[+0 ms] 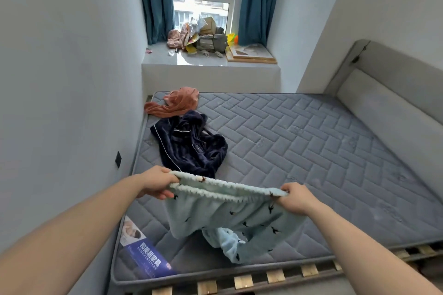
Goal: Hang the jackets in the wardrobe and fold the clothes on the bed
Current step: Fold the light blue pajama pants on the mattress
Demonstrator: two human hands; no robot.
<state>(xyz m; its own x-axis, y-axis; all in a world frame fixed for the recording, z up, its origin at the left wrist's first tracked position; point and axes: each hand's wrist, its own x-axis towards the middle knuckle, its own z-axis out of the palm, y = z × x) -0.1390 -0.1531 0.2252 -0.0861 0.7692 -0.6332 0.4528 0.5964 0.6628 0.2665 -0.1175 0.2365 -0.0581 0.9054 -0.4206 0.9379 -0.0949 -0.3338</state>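
Observation:
A pair of light blue fleece trousers (230, 220) with small dark bird marks hangs above the near part of the grey quilted mattress (311, 151). My left hand (157, 182) grips the left end of the elastic waistband and my right hand (296, 197) grips the right end, so the waistband is stretched between them. The legs droop onto the mattress. Behind them lies a crumpled dark navy pyjama top (191, 148) with white piping. A salmon-pink garment (175, 103) is bunched at the far left corner of the mattress.
A wall runs close along the bed's left side, with a dark socket (118, 159). The grey padded headboard (388, 98) stands at the right. Wooden bed slats (275, 275) show at the near edge. The window sill (203, 55) holds a pile of clutter between blue curtains.

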